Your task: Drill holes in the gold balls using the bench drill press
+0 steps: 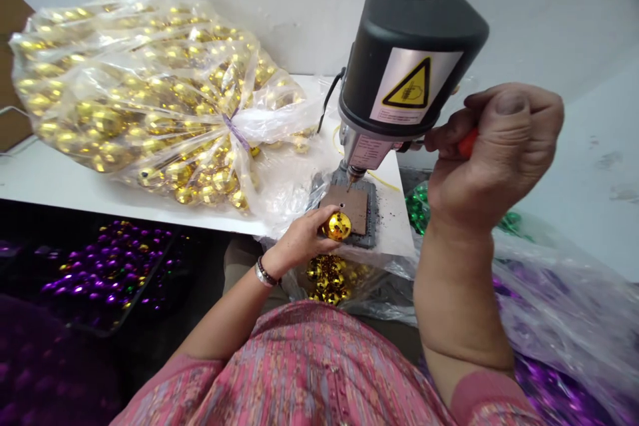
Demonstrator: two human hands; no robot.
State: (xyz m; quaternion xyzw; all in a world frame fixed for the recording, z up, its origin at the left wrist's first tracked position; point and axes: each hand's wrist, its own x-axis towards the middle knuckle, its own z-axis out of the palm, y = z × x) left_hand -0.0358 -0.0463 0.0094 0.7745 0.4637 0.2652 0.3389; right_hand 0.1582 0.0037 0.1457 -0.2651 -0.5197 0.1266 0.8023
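My left hand (307, 236) grips a shiny gold faceted ball (340, 226) between thumb and fingers, at the front edge of a brown board (357, 208). The board lies on the grey base of a small drill press (417, 56), and a small dark hole shows near its middle. Above the board hangs the drill bit (351, 180), apart from the ball. My right hand (499, 146) is wrapped round the drill press's lever, whose red-orange knob (468, 144) shows between the fingers.
A large tied clear bag of gold balls (150, 93) covers the left of the white table (90, 180). More gold balls (328, 279) sit below the table's front edge. Purple balls (110, 266) lie in a dark tray lower left. Purple and green items in plastic (564, 306) stand on the right.
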